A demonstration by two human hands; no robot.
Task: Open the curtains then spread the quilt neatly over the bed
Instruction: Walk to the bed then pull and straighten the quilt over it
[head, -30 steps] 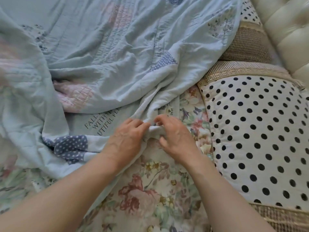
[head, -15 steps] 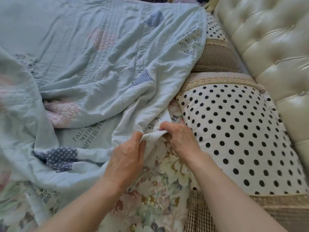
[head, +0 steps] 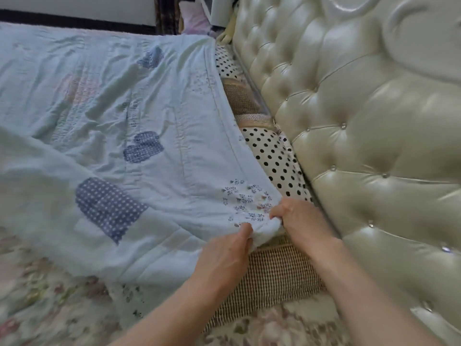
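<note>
A pale blue quilt (head: 104, 116) with blue dotted heart patches covers most of the bed, its top edge running along the pillows. Both hands pinch its near corner, which is bunched between them. My left hand (head: 224, 258) grips the corner from below and the left. My right hand (head: 299, 221) grips it from the right, close to the headboard. A fold of the quilt still lies doubled over at the lower left. No curtains are in view.
A cream tufted headboard (head: 361, 146) fills the right side. Polka-dot pillows (head: 274, 158) with checked borders (head: 269, 278) lie along it, partly under the quilt. A floral bedsheet (head: 50, 308) shows at the bottom. A dark strip and wall lie beyond the bed's far side.
Both hands have pulled the quilt corner up and to the right toward the headboard. The quilt now lies over most of the polka-dot pillow and is much flatter.
</note>
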